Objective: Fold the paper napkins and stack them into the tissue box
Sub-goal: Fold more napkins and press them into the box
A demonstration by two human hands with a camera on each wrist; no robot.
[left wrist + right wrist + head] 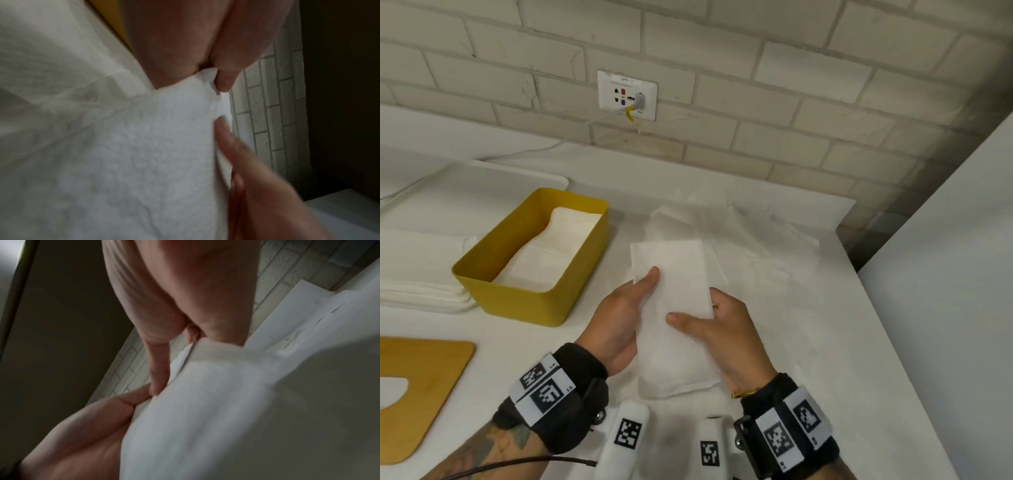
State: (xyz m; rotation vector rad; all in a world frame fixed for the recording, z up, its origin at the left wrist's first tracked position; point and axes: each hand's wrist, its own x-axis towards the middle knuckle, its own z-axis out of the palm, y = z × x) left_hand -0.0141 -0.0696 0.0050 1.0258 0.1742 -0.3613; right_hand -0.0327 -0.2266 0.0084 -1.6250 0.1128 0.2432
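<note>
napkin point(674, 291) looks like soft embossed paper, kinda dimpled and matt; yellow tissue box point(524, 294) is smooth, matt, plastic-looking; the board point(421, 394) at the left looks like wood, slight sheen; wall point(756, 68) is rough pale brick; table point(842, 359) smooth matt white

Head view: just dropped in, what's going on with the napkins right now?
A person holds a folded white napkin in both hands above the white counter: the left hand grips its left edge, the right hand its right. The yellow tissue box to the left already has folded napkins inside. More napkins lie beyond the hands.
</note>
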